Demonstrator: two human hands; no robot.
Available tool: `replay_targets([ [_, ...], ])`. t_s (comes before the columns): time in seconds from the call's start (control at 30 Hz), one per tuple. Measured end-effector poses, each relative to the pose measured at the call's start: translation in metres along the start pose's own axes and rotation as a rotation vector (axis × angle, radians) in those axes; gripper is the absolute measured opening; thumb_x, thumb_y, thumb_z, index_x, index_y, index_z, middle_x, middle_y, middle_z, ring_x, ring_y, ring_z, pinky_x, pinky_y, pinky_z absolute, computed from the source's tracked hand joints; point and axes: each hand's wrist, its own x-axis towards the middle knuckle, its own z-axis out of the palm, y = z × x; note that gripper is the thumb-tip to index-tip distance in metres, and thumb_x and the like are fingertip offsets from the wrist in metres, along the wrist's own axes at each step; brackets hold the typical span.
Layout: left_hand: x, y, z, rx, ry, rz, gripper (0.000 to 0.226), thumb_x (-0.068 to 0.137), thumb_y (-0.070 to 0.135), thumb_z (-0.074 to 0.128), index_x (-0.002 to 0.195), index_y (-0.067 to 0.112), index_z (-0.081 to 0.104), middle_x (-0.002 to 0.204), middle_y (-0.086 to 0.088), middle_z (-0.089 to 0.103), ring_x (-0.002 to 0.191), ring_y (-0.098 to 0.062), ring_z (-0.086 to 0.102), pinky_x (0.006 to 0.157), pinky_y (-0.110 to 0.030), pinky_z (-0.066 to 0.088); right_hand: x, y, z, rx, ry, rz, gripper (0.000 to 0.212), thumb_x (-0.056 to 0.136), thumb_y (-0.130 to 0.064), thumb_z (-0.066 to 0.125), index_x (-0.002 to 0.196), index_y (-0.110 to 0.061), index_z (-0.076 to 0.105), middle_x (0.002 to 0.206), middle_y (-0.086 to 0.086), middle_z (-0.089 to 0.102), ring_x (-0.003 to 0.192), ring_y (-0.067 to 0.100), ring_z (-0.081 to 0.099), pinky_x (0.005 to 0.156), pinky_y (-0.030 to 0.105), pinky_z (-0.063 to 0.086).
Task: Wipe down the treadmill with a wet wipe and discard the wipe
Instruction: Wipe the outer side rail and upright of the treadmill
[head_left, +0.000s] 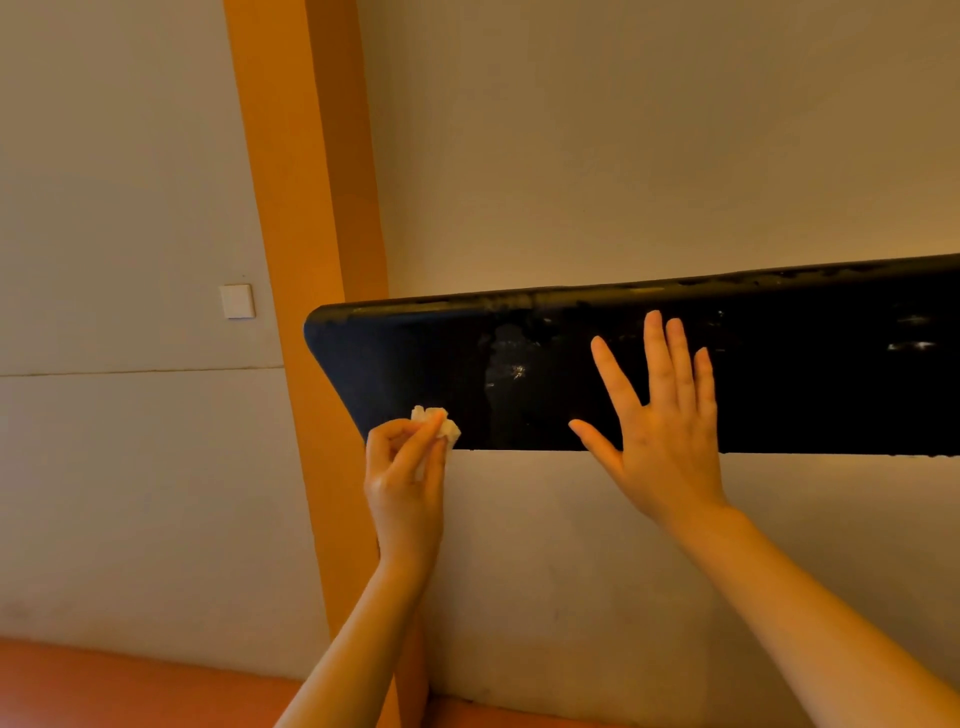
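Observation:
A long black treadmill panel (519, 384) runs from the middle of the view to the right edge, with dull smears and worn spots on its face. My left hand (405, 478) pinches a crumpled white wet wipe (439, 423) against the panel's lower left corner. My right hand (660, 410) lies flat on the panel near its lower edge, fingers straight and spread.
Behind the panel is a pale wall (623, 156) with an orange vertical pillar (311, 260) at the left. A white wall switch (237, 301) sits left of the pillar. An orange-red floor strip (104, 686) runs along the bottom left.

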Motion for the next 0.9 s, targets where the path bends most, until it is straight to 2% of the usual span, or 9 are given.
replay_targets([
  [0.17, -0.011, 0.015, 0.021, -0.023, -0.046, 0.042, 0.034, 0.086, 0.018, 0.065, 0.117, 0.005, 0.068, 0.113, 0.005, 0.051, 0.108, 0.007, 0.047, 0.086, -0.002, 0.04, 0.001, 0.001, 0.001, -0.007, 0.006, -0.007, 0.073, 0.096, -0.063, 0.032, 0.157, -0.025, 0.019, 0.163, 0.02, 0.009, 0.151, 0.037, 0.004, 0.121, 0.049, 0.001],
  [0.27, -0.006, 0.017, 0.02, -0.024, -0.039, 0.077, 0.032, 0.085, 0.016, 0.065, 0.113, 0.002, 0.069, 0.112, 0.004, 0.051, 0.111, 0.014, 0.045, 0.086, -0.001, 0.04, 0.001, 0.001, 0.003, -0.009, 0.013, -0.006, 0.073, 0.096, -0.064, 0.032, 0.156, -0.025, 0.02, 0.163, 0.019, 0.008, 0.151, 0.037, 0.004, 0.121, 0.049, 0.002],
  [0.37, 0.016, 0.029, 0.023, -0.072, -0.031, 0.113, 0.026, 0.085, 0.007, 0.069, 0.109, -0.003, 0.068, 0.109, 0.014, 0.049, 0.108, 0.015, 0.047, 0.083, -0.002, 0.041, 0.001, 0.001, 0.003, -0.013, 0.014, -0.004, 0.074, 0.095, -0.064, 0.034, 0.156, -0.024, 0.023, 0.163, 0.02, 0.01, 0.151, 0.037, 0.005, 0.121, 0.049, 0.003],
  [0.5, 0.054, 0.048, 0.032, -0.078, 0.043, 0.129, 0.028, 0.088, 0.006, 0.067, 0.116, 0.001, 0.068, 0.111, 0.0, 0.051, 0.108, 0.013, 0.045, 0.084, -0.006, 0.042, 0.002, 0.002, 0.002, -0.011, 0.025, -0.011, 0.073, 0.095, -0.064, 0.036, 0.155, -0.024, 0.027, 0.162, 0.02, 0.013, 0.151, 0.037, 0.007, 0.121, 0.048, 0.005],
  [0.57, 0.052, 0.047, 0.033, -0.064, 0.004, 0.157, 0.025, 0.089, 0.007, 0.067, 0.114, 0.001, 0.068, 0.111, 0.001, 0.051, 0.108, 0.012, 0.046, 0.084, -0.006, 0.042, 0.001, 0.003, 0.001, -0.014, 0.026, -0.014, 0.073, 0.095, -0.064, 0.035, 0.155, -0.024, 0.027, 0.162, 0.02, 0.013, 0.151, 0.037, 0.008, 0.121, 0.048, 0.005],
  [0.67, 0.018, 0.034, 0.029, -0.03, -0.187, 0.097, 0.029, 0.097, 0.032, 0.059, 0.11, 0.008, 0.069, 0.107, 0.02, 0.051, 0.103, 0.009, 0.051, 0.083, -0.004, 0.039, 0.001, 0.003, 0.002, -0.018, 0.024, -0.013, 0.073, 0.095, -0.064, 0.035, 0.156, -0.024, 0.025, 0.162, 0.019, 0.012, 0.151, 0.036, 0.007, 0.121, 0.048, 0.005],
  [0.73, -0.001, 0.026, 0.026, -0.014, -0.235, 0.077, 0.041, 0.096, 0.045, 0.055, 0.11, 0.008, 0.068, 0.103, 0.027, 0.052, 0.099, 0.017, 0.051, 0.082, -0.003, 0.039, 0.001, 0.003, 0.002, -0.02, 0.016, -0.01, 0.074, 0.095, -0.064, 0.035, 0.156, -0.024, 0.024, 0.163, 0.019, 0.011, 0.151, 0.036, 0.006, 0.121, 0.048, 0.004],
  [0.83, 0.014, 0.034, 0.025, 0.013, -0.219, 0.181, 0.027, 0.092, 0.02, 0.064, 0.108, -0.001, 0.069, 0.104, 0.018, 0.053, 0.103, 0.019, 0.047, 0.085, -0.002, 0.038, 0.001, 0.003, 0.002, -0.022, 0.009, -0.012, 0.074, 0.095, -0.064, 0.037, 0.156, -0.025, 0.024, 0.163, 0.019, 0.011, 0.151, 0.036, 0.006, 0.121, 0.048, 0.005],
  [0.9, 0.037, 0.042, 0.03, 0.023, -0.112, 0.293, 0.024, 0.087, 0.004, 0.069, 0.11, -0.003, 0.07, 0.107, -0.005, 0.057, 0.103, 0.009, 0.045, 0.088, -0.004, 0.039, 0.001, 0.003, 0.001, -0.015, 0.011, -0.012, 0.074, 0.095, -0.064, 0.039, 0.156, -0.024, 0.026, 0.163, 0.019, 0.012, 0.151, 0.036, 0.006, 0.121, 0.049, 0.007],
])
